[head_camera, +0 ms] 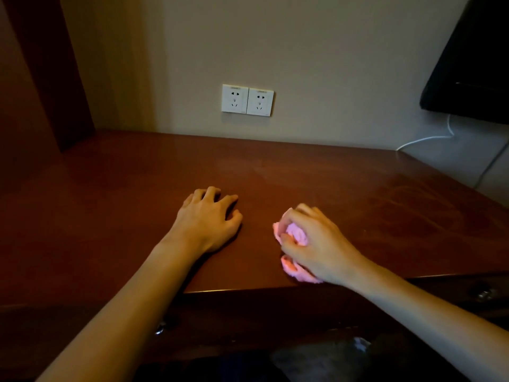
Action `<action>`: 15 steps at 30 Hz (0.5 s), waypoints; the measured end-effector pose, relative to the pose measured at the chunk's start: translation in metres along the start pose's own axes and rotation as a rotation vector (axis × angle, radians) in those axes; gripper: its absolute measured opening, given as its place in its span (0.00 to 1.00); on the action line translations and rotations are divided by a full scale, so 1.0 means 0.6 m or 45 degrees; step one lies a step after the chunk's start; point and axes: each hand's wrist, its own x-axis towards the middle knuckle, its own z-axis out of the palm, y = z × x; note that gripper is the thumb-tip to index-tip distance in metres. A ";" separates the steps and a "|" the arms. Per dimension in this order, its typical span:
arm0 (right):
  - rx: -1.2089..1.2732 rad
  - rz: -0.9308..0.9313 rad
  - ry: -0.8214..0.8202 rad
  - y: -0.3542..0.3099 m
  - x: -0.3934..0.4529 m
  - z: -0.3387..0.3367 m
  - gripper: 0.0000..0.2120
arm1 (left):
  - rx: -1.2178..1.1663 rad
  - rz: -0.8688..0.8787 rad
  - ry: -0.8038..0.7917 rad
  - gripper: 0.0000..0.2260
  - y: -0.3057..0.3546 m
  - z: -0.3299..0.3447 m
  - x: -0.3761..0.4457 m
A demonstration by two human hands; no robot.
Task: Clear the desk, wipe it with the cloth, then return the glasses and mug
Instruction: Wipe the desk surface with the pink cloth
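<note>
**Pink cloth bunched under the right hand on a dark wood counter**

Two bare forearms reach in over the near edge of the counter [303, 166], a glossy reddish-brown top with drawer knobs on its front. On the pale wall behind it sits a white double socket [247, 100]; right of the socket hang a dark screen [473, 64] and a white cable [429, 137]. Below the socket, the left hand [209, 219] rests palm-down, fingers loosely curled, holding nothing. Just right of it, the right hand [314, 244] grips the crumpled cloth [296, 234] against the counter, its long axis running toward the near edge
</note>
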 end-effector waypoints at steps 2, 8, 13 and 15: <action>-0.066 0.029 0.039 0.014 0.039 0.004 0.02 | -0.006 0.002 0.008 0.26 -0.001 0.000 0.000; -0.185 0.309 0.182 0.053 0.180 0.044 0.05 | 0.017 -0.033 -0.047 0.26 0.005 -0.008 -0.004; -0.094 0.066 0.111 -0.001 0.051 0.023 0.02 | 0.015 -0.016 -0.026 0.26 0.004 -0.004 -0.003; 0.022 -0.032 0.024 -0.014 0.013 0.016 0.01 | 0.027 -0.014 -0.022 0.26 0.003 -0.003 -0.004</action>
